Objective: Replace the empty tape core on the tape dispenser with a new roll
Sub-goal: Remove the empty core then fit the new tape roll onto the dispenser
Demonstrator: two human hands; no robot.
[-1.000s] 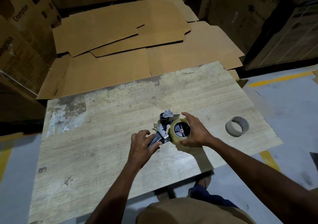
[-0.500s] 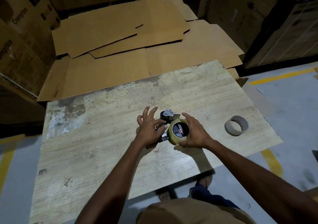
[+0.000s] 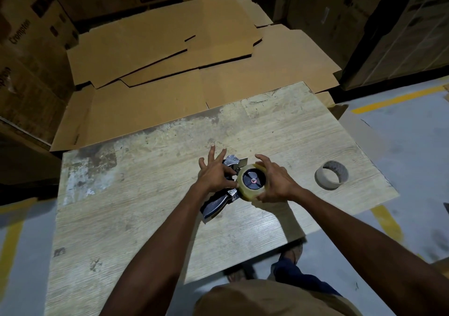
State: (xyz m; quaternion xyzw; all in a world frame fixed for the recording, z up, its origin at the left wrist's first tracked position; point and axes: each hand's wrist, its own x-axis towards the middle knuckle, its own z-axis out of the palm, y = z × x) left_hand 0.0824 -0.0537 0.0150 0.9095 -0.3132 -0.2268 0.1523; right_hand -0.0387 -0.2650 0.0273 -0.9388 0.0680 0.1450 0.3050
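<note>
Well to the left of both hands, stacked brown boxes (image 3: 24,48), one printed "Crompton". Beyond the hands, flattened cardboard sheets (image 3: 158,48) overlapping on the floor, reaching the far edge of the tabletop (image 3: 145,194). Pale, worn wood-grain tabletop, scuffed and stained grey toward its far left corner.

Left hand (image 3: 213,174) over the tape dispenser (image 3: 216,202), covering its middle. Three fingers splayed straight, pointing away from the body; thumb and forefinger bent in toward the left edge of the new roll (image 3: 245,191). Pinching anything there or not: cannot tell. Tape dispenser lying on the tabletop, dark handle sticking out toward the body below the left wrist, metal front end showing just beyond the left fingers.

New roll seated on the black wheel of the tape dispenser, between the two hands, flat face turned up toward the camera. Yellowish and glossy.

Right hand (image 3: 277,182) gripping the new roll from the right, fingers curled over its far rim, thumb hooked round its near rim.

Well to the right of the right hand, apart from everything else, the empty core (image 3: 325,183): a bare grey-brown cardboard ring resting on the tabletop near its right edge. Further right, grey floor (image 3: 413,145) with a yellow line (image 3: 393,100), and more tall boxes (image 3: 401,36) at the far right.
</note>
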